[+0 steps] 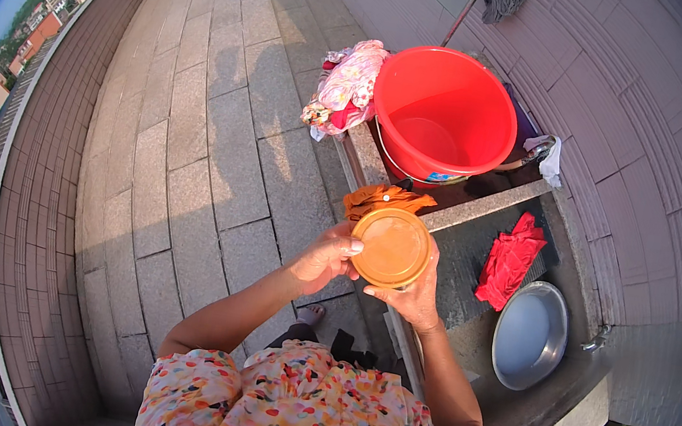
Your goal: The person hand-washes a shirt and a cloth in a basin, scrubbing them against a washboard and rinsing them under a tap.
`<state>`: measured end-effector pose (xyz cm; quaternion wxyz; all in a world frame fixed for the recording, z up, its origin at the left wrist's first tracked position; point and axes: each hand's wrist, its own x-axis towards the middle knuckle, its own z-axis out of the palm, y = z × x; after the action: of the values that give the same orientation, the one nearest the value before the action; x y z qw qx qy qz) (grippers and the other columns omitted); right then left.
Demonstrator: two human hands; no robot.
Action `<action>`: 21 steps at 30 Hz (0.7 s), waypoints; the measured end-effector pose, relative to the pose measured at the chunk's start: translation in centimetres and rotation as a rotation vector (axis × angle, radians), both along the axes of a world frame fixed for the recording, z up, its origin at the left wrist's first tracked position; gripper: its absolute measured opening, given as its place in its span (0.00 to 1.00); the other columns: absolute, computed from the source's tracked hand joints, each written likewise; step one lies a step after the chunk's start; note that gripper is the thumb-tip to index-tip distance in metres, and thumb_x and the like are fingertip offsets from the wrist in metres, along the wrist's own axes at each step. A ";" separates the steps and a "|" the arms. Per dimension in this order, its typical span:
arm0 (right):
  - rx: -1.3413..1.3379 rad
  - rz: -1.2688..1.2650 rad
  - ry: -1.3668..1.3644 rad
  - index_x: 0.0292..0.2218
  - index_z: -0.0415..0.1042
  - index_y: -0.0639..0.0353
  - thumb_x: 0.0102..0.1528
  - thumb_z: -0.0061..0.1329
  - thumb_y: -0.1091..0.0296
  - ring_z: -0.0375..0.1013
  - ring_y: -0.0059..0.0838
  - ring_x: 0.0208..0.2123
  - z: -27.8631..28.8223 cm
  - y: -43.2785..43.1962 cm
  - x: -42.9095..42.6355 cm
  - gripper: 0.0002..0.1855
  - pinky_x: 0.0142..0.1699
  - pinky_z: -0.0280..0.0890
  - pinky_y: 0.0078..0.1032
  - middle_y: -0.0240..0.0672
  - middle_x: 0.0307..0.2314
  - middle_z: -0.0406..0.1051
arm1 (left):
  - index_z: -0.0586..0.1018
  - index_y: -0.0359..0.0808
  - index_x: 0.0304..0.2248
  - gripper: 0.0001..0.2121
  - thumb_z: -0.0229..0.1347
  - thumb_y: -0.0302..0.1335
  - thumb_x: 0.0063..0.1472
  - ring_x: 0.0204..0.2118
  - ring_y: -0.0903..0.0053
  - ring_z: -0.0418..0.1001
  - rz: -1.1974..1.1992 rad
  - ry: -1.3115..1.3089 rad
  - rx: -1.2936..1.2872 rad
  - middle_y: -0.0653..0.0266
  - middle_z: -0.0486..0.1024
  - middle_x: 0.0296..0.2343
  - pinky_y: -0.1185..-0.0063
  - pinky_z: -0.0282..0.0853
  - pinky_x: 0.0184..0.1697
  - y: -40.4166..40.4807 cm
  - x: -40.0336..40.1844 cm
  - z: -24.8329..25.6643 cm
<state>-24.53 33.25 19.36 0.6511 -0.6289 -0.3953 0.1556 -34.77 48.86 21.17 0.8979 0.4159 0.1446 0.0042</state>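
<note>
Both my hands hold a round container with an orange lid (pixel 391 248), its lid facing up; the body below is mostly hidden. My left hand (pixel 329 256) grips its left rim with the thumb on the lid's edge. My right hand (pixel 415 293) wraps around its right side. Just beyond it, an orange cloth (pixel 379 200) lies on the stone ledge. Red fabric (pixel 511 259) rests on the ribbed slab of the stone sink, beside a metal basin (pixel 548 295) holding cloudy water. A red plastic bucket (pixel 441 115) stands at the back over the other basin.
Patterned clothes (pixel 350 85) are heaped on the ledge left of the bucket. A tap (pixel 596 338) sticks out near the metal basin. A white cloth (pixel 550 161) hangs at the sink's back edge. A tiled wall rises at the right; stone paving (pixel 205 146) stretches to the left.
</note>
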 end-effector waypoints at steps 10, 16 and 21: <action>-0.471 -0.507 -0.347 0.55 0.46 0.63 0.47 0.54 0.56 0.56 0.35 0.43 -8.4 1.6 4.8 0.42 0.44 0.56 0.30 0.43 0.45 0.57 | 0.57 0.34 0.48 0.33 0.56 0.39 0.45 0.32 0.81 0.66 0.485 0.291 0.203 0.63 0.67 0.34 0.82 0.62 0.30 14.7 -8.2 -10.2; -1.060 -0.130 -0.850 0.48 0.51 0.72 0.46 0.50 0.48 0.59 0.52 0.40 -14.1 -5.8 5.9 0.39 0.47 0.54 0.41 0.55 0.39 0.58 | 0.54 0.30 0.51 0.39 0.59 0.36 0.42 0.35 0.74 0.67 0.466 0.561 0.438 0.56 0.67 0.33 0.78 0.63 0.39 18.7 -9.5 -26.6; -1.186 -0.123 -0.725 0.54 0.40 0.72 0.46 0.51 0.52 0.54 0.57 0.46 -14.3 -8.1 6.0 0.47 0.53 0.47 0.43 0.61 0.47 0.51 | 0.58 0.29 0.49 0.38 0.61 0.36 0.39 0.41 0.65 0.68 0.362 0.644 0.389 0.49 0.69 0.37 0.76 0.63 0.44 16.0 -7.8 -42.4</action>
<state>-18.57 25.13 5.06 0.0322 -0.9119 -0.3996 0.0880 -42.53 64.83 -21.27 0.6962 0.5258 0.4852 0.0591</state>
